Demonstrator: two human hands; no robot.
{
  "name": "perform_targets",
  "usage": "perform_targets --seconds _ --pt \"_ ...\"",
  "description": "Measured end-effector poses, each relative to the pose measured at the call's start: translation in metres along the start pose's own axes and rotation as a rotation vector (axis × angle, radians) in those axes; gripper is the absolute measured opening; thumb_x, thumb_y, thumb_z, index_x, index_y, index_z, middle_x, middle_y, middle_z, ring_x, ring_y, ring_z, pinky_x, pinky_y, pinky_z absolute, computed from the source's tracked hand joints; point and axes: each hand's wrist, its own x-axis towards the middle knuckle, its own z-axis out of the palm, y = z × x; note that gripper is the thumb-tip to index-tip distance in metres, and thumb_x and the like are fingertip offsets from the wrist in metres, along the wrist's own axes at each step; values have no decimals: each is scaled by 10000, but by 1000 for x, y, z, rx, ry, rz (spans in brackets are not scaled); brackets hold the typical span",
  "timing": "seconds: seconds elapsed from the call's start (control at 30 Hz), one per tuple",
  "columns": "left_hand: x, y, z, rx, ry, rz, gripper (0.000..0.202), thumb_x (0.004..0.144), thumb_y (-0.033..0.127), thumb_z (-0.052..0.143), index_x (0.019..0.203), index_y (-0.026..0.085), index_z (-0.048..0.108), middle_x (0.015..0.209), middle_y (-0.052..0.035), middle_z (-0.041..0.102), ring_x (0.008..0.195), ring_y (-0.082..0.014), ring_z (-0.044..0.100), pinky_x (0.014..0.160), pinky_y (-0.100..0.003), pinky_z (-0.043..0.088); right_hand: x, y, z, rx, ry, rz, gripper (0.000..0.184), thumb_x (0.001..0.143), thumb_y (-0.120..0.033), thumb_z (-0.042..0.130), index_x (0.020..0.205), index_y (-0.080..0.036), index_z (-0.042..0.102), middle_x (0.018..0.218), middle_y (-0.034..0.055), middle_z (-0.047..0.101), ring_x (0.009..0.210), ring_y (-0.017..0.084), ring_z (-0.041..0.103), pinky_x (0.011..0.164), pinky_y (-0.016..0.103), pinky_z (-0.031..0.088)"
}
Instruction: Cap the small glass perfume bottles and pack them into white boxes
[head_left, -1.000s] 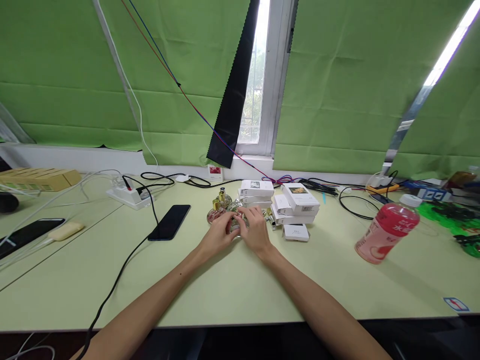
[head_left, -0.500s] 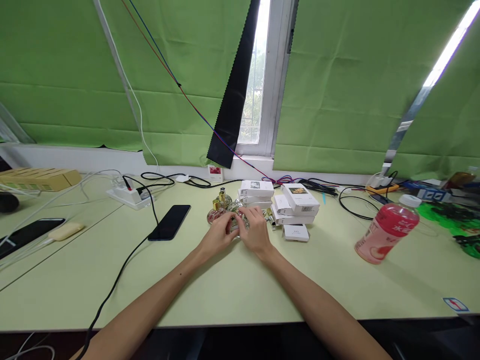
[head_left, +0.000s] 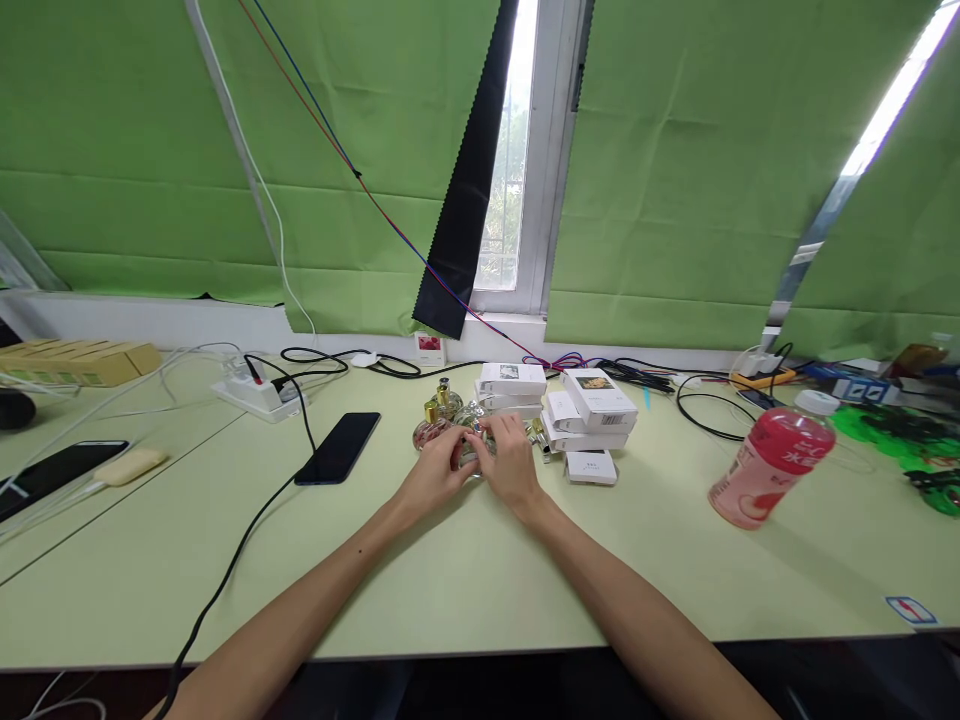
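Note:
Both my hands meet at the middle of the pale green table point(head_left: 465, 580), closed around a small clear glass perfume bottle point(head_left: 470, 447). My left hand point(head_left: 436, 473) grips it from the left, and my right hand point(head_left: 510, 460) pinches it from the right and above. Two more small bottles with gold caps point(head_left: 439, 410) stand just behind my left hand. A stack of small white boxes point(head_left: 592, 405) lies right of my right hand, with one white box point(head_left: 591, 466) flat in front of it.
A black phone point(head_left: 339, 447) lies left of the hands, with a black cable point(head_left: 247, 530) running to a power strip point(head_left: 251, 390). A pink drink bottle point(head_left: 772, 465) stands tilted at right. Another phone point(head_left: 52, 470) and yellow boxes point(head_left: 75, 360) sit far left.
Hardly anything differs; my fingers shift slightly on the small bottle and the camera tips a little.

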Motion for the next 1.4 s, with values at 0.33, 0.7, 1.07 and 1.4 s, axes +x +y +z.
perform_targets --seconds 0.33,0.7,1.07,1.4 --pt "0 0 0 19 -5 -26 90 850 257 584 876 178 550 715 25 506 629 -137 445 593 -262 317 -3 -2 -1 82 5 -59 200 992 -163 526 1122 -191 676 1004 90 706 973 254 574 858 379 506" --pt "0 -3 1 16 11 -13 99 838 259 590 824 182 530 707 23 504 632 -137 440 593 -264 312 0 3 3 26 -10 -36 58 967 -180 597 975 -201 651 950 80 676 929 260 553 805 377 498" --pt "-1 -4 1 9 -9 -37 104 859 260 582 834 193 507 707 29 484 637 -143 435 590 -265 313 -2 -2 1 100 29 -74 124 993 -168 537 1030 -204 651 971 81 691 950 251 570 832 376 501" --pt "-1 -1 0 19 4 -23 120 832 258 594 796 195 499 696 31 487 625 -139 437 581 -264 300 -1 2 3 71 6 -65 91 989 -176 557 974 -206 642 942 83 696 935 261 569 805 384 504"
